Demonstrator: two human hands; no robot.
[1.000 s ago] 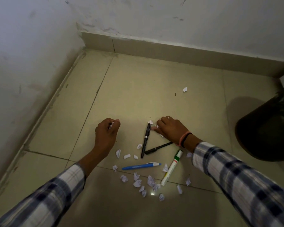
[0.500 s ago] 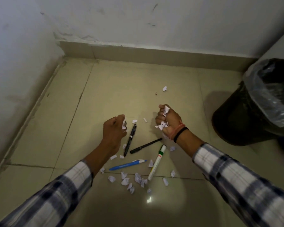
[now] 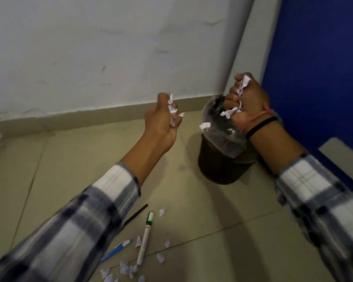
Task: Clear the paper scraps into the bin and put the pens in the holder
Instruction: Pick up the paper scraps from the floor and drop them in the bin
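Observation:
My right hand (image 3: 247, 102) is raised over the dark bin (image 3: 222, 165), which has a clear plastic liner, and is closed on a bunch of white paper scraps. One scrap (image 3: 204, 125) is falling at the bin's rim. To the left of the bin, my left hand (image 3: 161, 121) is lifted off the floor and grips paper scraps too. On the floor near me lie a white marker with a green band (image 3: 145, 237), a blue pen (image 3: 116, 250), a black pen (image 3: 135, 215) partly hidden by my left sleeve, and several loose scraps (image 3: 128, 268). No pen holder is visible.
The tiled floor (image 3: 192, 220) meets a white wall with a beige skirting (image 3: 90, 115) at the back. A blue panel (image 3: 314, 68) stands right behind the bin. A grey edge (image 3: 342, 147) juts in at the far right.
Both hands have lifted off the floor with their scraps and swung right towards the bin; my right hand is now above its opening. The view has turned right, so the pens are lower in frame.

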